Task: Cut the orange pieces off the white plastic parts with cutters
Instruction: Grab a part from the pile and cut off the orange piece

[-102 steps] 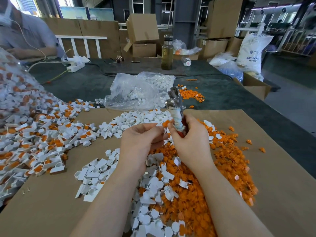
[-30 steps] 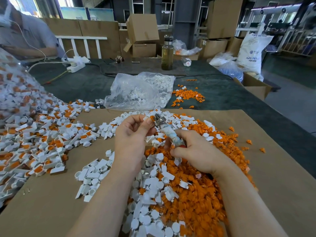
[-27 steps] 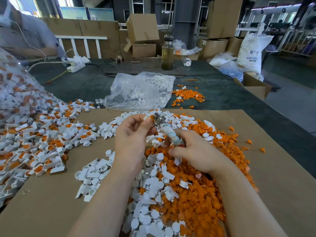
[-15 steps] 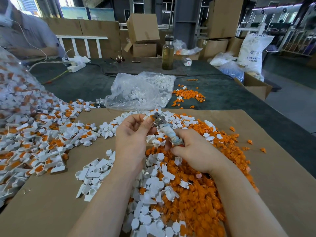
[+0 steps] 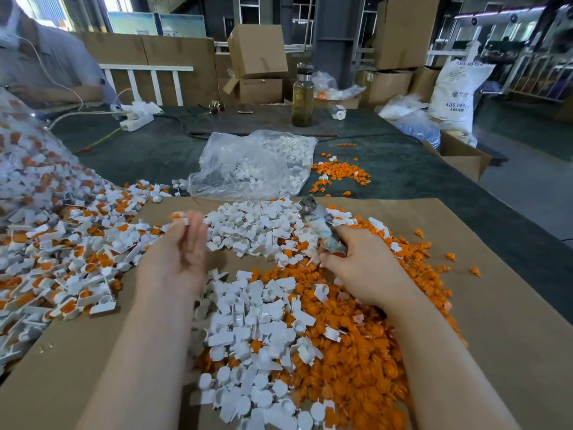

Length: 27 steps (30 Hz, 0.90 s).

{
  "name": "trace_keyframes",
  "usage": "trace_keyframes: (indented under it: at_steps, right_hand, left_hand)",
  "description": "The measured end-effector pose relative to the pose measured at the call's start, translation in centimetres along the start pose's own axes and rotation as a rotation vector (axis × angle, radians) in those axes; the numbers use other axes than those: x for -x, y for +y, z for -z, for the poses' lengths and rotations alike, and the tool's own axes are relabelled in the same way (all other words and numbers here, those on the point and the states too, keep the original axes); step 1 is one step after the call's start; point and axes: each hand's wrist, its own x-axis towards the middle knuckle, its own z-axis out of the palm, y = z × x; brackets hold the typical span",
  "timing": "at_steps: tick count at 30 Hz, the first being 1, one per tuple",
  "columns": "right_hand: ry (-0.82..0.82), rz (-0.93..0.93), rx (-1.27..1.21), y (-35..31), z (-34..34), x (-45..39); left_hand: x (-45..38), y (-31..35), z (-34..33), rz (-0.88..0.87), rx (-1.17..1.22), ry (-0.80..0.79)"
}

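Observation:
My right hand [image 5: 362,268] grips the cutters [image 5: 321,231] by their taped handles, with the metal jaws pointing up and away over the white pile. My left hand [image 5: 183,256] is blurred and sits left of the cutters, fingers stretched forward. Its fingertips pinch a small white plastic part with an orange piece [image 5: 179,216]. Uncut white-and-orange parts [image 5: 62,243] lie heaped at the left. Cut white parts [image 5: 257,305] and cut orange pieces [image 5: 366,352] cover the brown cardboard sheet [image 5: 496,336] between and under my arms.
A clear bag of white parts [image 5: 254,166] lies beyond the cardboard, with loose orange pieces [image 5: 339,172] on the dark table beside it. A bottle [image 5: 302,97], a power strip [image 5: 136,119] and boxes stand farther back. Another person [image 5: 40,66] sits at the far left.
My left hand has swung left, away from the cutter jaws toward the uncut heap. My right hand with the cutters has shifted right and tilted the jaws away.

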Motion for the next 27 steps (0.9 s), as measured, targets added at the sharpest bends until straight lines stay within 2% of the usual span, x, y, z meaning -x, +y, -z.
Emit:
trace_keyframes:
  at_steps: [7, 11, 15, 17, 21, 25, 27]
  right_hand:
    - [-0.038, -0.075, 0.138, 1.3, 0.2, -0.1]
    - [-0.098, -0.066, 0.190, 1.4, 0.1, 0.0]
    - [-0.092, -0.043, 0.228, 1.3, -0.8, -0.3]
    - [-0.088, -0.039, 0.268, 1.1, -1.4, -0.5]
    - [-0.039, -0.051, 0.301, 0.9, -2.1, -0.8]
    - [-0.051, -0.054, 0.343, 0.7, -2.5, -0.9]
    - [-0.059, -0.054, 0.346, 0.5, -2.7, -0.9]
  left_hand:
    - [-2.6, 3.0, 2.6, -0.052, 0.463, 0.130]
    - [-3.1, 3.3, 3.1, -0.118, 0.557, 0.101]
    - [-2.7, 2.7, 2.6, -0.112, 0.459, 0.048]
    - [-2.0, 2.3, 1.9, -0.098, 0.191, 0.026]
    - [-0.2, 0.2, 0.3, -0.219, -0.690, -0.117]
    - [0.8, -2.9, -0.1, -0.561, -1.406, -0.374]
    - [0.5, -4.0, 0.0, -0.691, -1.645, -0.472]
